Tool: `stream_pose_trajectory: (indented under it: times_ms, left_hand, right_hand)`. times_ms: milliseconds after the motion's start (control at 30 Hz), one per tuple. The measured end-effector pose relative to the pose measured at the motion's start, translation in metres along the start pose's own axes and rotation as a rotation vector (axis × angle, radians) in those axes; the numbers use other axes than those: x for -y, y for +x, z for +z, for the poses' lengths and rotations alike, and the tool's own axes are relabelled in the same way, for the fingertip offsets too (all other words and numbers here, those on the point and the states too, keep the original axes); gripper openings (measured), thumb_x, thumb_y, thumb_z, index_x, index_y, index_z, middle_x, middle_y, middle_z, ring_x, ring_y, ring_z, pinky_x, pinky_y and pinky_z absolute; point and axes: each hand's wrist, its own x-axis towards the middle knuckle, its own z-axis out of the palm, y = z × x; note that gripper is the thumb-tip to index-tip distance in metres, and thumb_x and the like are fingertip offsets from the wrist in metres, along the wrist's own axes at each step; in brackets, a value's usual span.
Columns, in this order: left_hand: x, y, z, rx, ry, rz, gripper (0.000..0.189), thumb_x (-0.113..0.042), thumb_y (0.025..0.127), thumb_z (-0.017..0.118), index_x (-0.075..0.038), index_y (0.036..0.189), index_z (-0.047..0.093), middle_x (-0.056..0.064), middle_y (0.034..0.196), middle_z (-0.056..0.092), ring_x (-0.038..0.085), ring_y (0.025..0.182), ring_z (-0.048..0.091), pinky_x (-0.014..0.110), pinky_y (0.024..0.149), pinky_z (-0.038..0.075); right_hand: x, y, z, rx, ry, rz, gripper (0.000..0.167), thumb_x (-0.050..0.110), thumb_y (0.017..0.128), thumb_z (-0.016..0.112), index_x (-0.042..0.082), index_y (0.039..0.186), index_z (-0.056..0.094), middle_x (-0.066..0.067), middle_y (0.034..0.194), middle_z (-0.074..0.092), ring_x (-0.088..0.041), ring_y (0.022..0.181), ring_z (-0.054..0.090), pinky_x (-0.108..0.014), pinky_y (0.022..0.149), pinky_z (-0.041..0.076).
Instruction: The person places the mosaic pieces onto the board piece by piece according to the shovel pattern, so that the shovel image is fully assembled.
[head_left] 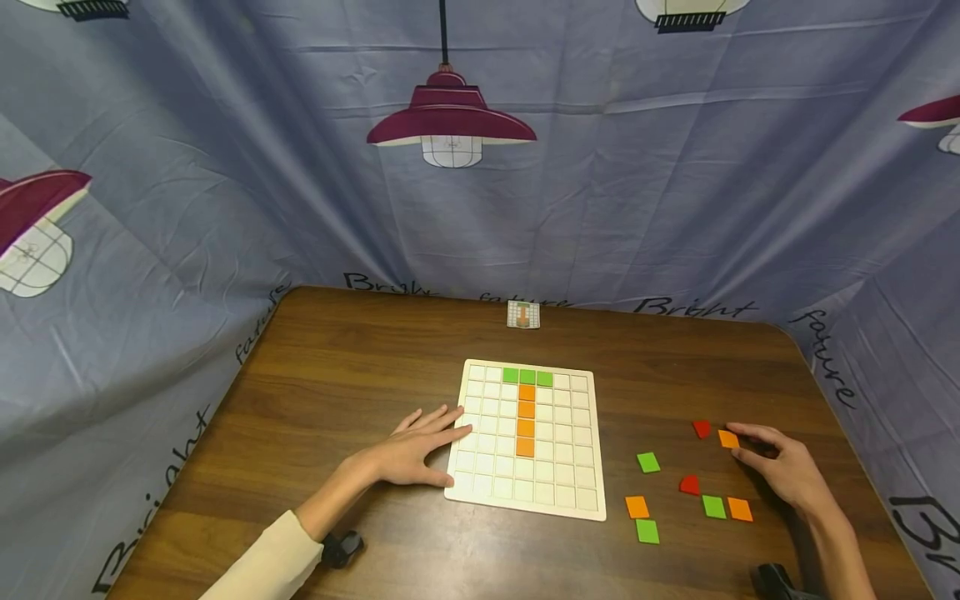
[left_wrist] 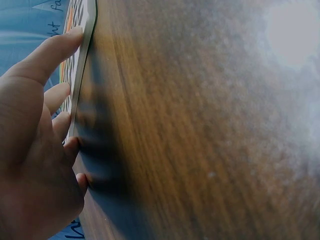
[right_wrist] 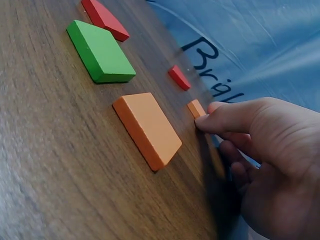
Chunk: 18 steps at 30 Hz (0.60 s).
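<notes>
Fingers of my right hand (head_left: 783,471) pinch the right edge of an orange tile (head_left: 728,439) between thumb and index finger, at the right of the head view. Just left of it lies a red piece (head_left: 701,429); a second red piece (head_left: 689,484) sits lower, near a loose green tile (head_left: 714,507) and another orange tile (head_left: 740,510) that lie just beside each other. Farther left, toward the lower right of the frame's middle, I have an upper green tile (head_left: 648,462), and below that a third orange tile (head_left: 637,507) right by a lower green tile (head_left: 647,532).

My left hand (head_left: 408,454) is spread, its fingertips at the left edge of a white grid board (head_left: 573,467) in the centre of the frame. Three green squares (head_left: 528,377) fill cells along the board's top row, and four orange squares (head_left: 526,427) run down in a column beneath the middle one. Above the board, at the far edge of my brown counter (head_left: 360,350), lies a small card (head_left: 523,315); blue-grey fabric (head_left: 570,208) hangs behind.
</notes>
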Motion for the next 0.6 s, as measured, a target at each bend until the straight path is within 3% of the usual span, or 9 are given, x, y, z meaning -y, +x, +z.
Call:
stream_pose_trajectory:
  times_ms: [400, 600]
  left_hand:
    - [0.0, 0.0, 0.001, 0.0, 0.008, -0.003, 0.081, -0.047, 0.09, 0.069, -0.02, 0.158, 0.034, 0.004, 0.166, 0.014, 0.028, 0.152, 0.005, 0.058, 0.117, 0.002]
    - [0.002, 0.0, 0.002, 0.003, 0.015, -0.005, 0.081, -0.049, 0.09, 0.069, -0.021, 0.158, 0.033, 0.003, 0.166, 0.013, 0.027, 0.152, 0.005, 0.057, 0.117, 0.002]
  right_hand:
    - [0.004, -0.001, 0.002, -0.101, -0.074, -0.012, 0.035, 0.018, 0.09, 0.077, -0.001, 0.119, 0.071, 0.037, 0.106, 0.049, 0.017, 0.089, 0.047, -0.009, 0.07, 0.041]
    - [0.028, 0.001, 0.004, -0.123, -0.049, -0.063, 0.033, 0.014, 0.09, 0.076, -0.001, 0.119, 0.071, 0.033, 0.109, 0.051, 0.017, 0.094, 0.048, -0.005, 0.073, 0.041]
